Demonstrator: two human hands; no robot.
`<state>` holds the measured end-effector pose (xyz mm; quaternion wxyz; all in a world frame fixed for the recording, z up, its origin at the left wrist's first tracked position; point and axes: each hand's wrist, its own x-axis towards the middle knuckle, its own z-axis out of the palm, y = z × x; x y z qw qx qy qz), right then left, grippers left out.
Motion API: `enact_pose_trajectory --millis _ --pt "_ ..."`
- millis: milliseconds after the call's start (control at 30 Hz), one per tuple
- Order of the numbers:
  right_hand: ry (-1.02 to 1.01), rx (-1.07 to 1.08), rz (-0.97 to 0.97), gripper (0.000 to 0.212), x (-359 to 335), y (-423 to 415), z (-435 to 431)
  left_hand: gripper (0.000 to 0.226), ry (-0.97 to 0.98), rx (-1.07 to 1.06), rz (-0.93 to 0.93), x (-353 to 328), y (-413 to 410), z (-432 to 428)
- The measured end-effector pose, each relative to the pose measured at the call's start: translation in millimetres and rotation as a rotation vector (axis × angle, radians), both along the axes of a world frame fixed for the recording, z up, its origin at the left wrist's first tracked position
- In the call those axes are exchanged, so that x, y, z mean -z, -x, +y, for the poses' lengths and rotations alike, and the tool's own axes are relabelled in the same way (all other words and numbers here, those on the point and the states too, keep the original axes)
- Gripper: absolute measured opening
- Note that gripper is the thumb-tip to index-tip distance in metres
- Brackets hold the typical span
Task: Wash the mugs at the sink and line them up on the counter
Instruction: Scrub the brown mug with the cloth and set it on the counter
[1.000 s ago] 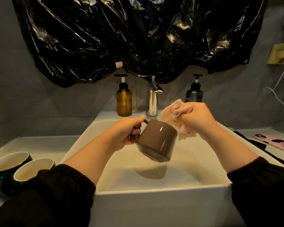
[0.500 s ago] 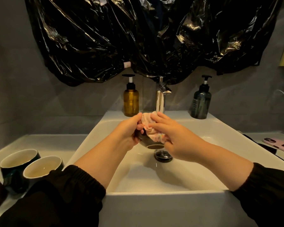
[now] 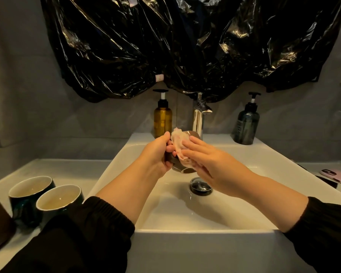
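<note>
Here, above the sink [image 3: 244, 154] basin, the left hand [image 3: 158, 154] grips a brown mug [image 3: 178, 168] while the right hand [image 3: 207, 164] presses a pale cloth [image 3: 178, 142] against it. Three more mugs [image 3: 57, 201] stand at the desk's [image 3: 47, 168] left edge. The dark pump bottle [image 3: 245, 125] beside the tap [image 3: 198, 117] carries a label too small to read.

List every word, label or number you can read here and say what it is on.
Nothing reads clearly.
Dark pump bottle: pale print on its front, too small and blurred to read.
Small pale tag on the black plastic sheet: reddish marks, illegible.
Amber pump bottle: no label visible.
Mugs: no text visible.
</note>
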<state>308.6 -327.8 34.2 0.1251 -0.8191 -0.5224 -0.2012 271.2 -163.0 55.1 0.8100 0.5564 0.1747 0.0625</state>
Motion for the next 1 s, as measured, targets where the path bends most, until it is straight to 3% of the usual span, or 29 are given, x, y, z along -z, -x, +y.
enact_pose_trajectory --millis 67,267,367,567,633,700,767,1000 --pt "-0.057 0.039 0.017 0.051 -2 -2 3 0.040 -0.027 0.005 0.005 1 0 -2" --pt "-0.512 0.217 0.336 0.044 -8 -12 6 0.038 0.030 -0.036 -0.036 -1 2 -5" --pt "-0.520 0.258 0.324 0.041 -5 -10 8 0.039 0.088 -0.042 -0.050 -1 3 -4" --pt "-0.315 0.123 -0.040 0.042 -6 -5 11 0.036 -0.081 0.049 -0.104 1 3 -11" --pt "-0.485 0.129 0.034 0.035 -9 -9 12 0.039 -0.064 0.059 -0.140 -1 4 -12" --pt "-0.701 0.175 0.237 0.034 -15 -13 9 0.041 -0.057 0.064 -0.159 -2 5 -12" --pt "-0.760 0.209 0.428 0.035 -16 -15 4 0.041 -0.073 0.066 -0.159 -2 5 -12" --pt "-0.510 0.120 0.145 0.039 -12 -5 7 0.039 -0.067 0.050 -0.181 0 4 -11"
